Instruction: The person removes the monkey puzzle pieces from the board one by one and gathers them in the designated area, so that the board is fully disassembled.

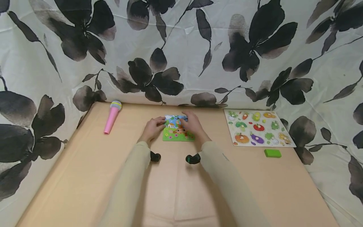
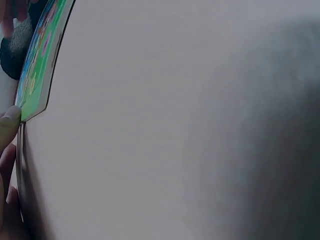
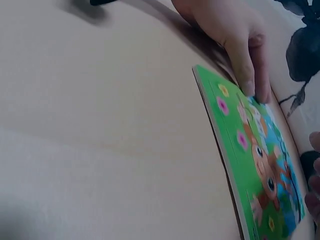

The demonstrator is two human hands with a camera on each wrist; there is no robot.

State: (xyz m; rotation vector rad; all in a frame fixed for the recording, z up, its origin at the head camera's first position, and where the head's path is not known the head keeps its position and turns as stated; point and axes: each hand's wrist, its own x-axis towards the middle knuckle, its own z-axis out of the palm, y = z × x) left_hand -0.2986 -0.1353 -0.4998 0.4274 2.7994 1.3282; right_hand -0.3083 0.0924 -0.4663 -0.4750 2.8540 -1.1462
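A small colourful picture puzzle (image 1: 174, 136) lies flat near the table's back edge, showing a brown cartoon animal and flowers on green grass. Thin seams cross its face in the right wrist view. At its left side, my left hand (image 1: 153, 128) touches the board; in the left wrist view the thumb (image 2: 10, 125) rests at a corner. From the right, my right hand (image 1: 194, 126) reaches over the upper right part with fairly straight fingers, covering some of the picture. Only its fingertips (image 3: 314, 187) show in the right wrist view, beside the puzzle's edge.
A pink toy microphone (image 1: 112, 118) lies at the back left. On the right is a white vegetable puzzle board (image 1: 235, 128), with a green block (image 1: 273, 153) in front of it. Black-flowered white cloth (image 1: 193, 63) rises behind the table (image 1: 85, 186).
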